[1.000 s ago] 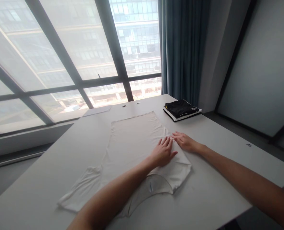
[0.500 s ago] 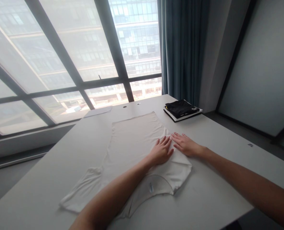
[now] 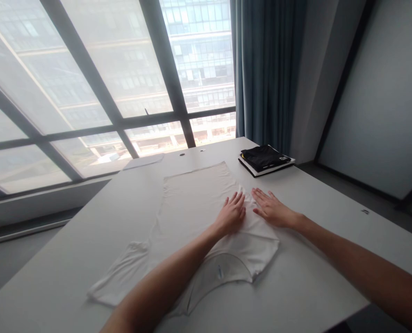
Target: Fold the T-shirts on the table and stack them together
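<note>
A white T-shirt (image 3: 188, 203) lies spread on the white table (image 3: 317, 273), its neckline toward me and its hem toward the window. My left hand (image 3: 231, 213) rests on the shirt with fingers spread, palm down. Just right of it, my right hand (image 3: 271, 208) lies palm down at the shirt's right edge near the sleeve, fingers stretched out. Neither hand grips anything. Wrinkles show around the right sleeve and along the left sleeve. My left forearm covers part of the shirt beside the neckline.
Folded dark and white clothes (image 3: 265, 158) are stacked at the table's far right corner. A thin pale sheet (image 3: 143, 162) lies near the window. Beyond the table stand large windows and a blue curtain (image 3: 266, 74).
My two hands have moved slightly apart. The left has shifted a little left and up, and the right a little to the right.
</note>
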The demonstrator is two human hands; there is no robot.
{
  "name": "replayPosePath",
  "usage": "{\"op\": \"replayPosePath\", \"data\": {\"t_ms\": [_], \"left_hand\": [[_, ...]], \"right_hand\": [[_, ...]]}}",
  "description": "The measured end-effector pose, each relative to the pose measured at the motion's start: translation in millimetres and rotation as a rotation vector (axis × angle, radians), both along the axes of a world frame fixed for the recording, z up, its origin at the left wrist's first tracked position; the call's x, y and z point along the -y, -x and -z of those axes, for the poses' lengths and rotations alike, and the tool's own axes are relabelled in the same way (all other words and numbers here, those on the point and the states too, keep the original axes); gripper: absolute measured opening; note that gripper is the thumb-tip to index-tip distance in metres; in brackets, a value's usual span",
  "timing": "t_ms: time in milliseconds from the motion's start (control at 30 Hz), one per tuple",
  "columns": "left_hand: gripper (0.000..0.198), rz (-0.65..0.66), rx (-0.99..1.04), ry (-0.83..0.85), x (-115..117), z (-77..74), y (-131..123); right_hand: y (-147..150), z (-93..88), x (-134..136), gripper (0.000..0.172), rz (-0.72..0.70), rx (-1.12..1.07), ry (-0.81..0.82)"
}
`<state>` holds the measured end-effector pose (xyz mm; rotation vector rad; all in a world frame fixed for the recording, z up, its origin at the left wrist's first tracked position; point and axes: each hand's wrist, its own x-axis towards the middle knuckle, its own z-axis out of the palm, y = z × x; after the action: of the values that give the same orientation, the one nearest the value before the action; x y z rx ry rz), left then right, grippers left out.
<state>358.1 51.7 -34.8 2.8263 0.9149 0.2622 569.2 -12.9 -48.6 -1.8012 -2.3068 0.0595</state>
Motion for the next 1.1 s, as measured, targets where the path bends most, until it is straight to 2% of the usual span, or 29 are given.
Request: {"op": "replayPosePath", "data": {"t_ms": [100,233,333,433,533,633,767,867,1100], "left_hand": [[0.059,0.024,-0.032,0.005,-4,1.6,4],[0.064,0.044,-0.088,0.04,-5,6.3,9],[0.062,0.053,-0.064,0.064,-7,7.4,8],[0.056,-0.041,0.079,0.087,-14,5.0,5],[0.055,-0.143,0.265,0.032,-20,1.5,3],[0.055,-0.021,0.227,-0.018,-16,2.2,3],[0.06,0.124,0.0,-0.002,-4,8.6,3],[0.063,0.129,-0.056,0.004,0,10.7,2],[0.061,0.12,-0.021,0.005,-1,10.6,0]], "right_hand": [[5,1.0,3,0.072,-0.092,-0.017,0.03],[6,4.2,7,0.078,-0.057,-0.028,0.159],[3,5.0,7,0.081,-0.026,-0.042,0.185],[-1,3.6,3,0.08,-0.026,-0.075,0.145],[-4,-0.2,-2,0.073,-0.004,-0.068,0.037],[-2,-2.8,-4,0.069,0.007,-0.056,-0.034],[8,1.0,1,0.07,-0.067,-0.075,0.059],[12,4.7,5,0.073,-0.087,-0.082,0.136],[10,5.0,7,0.078,-0.064,-0.054,0.151]]}}
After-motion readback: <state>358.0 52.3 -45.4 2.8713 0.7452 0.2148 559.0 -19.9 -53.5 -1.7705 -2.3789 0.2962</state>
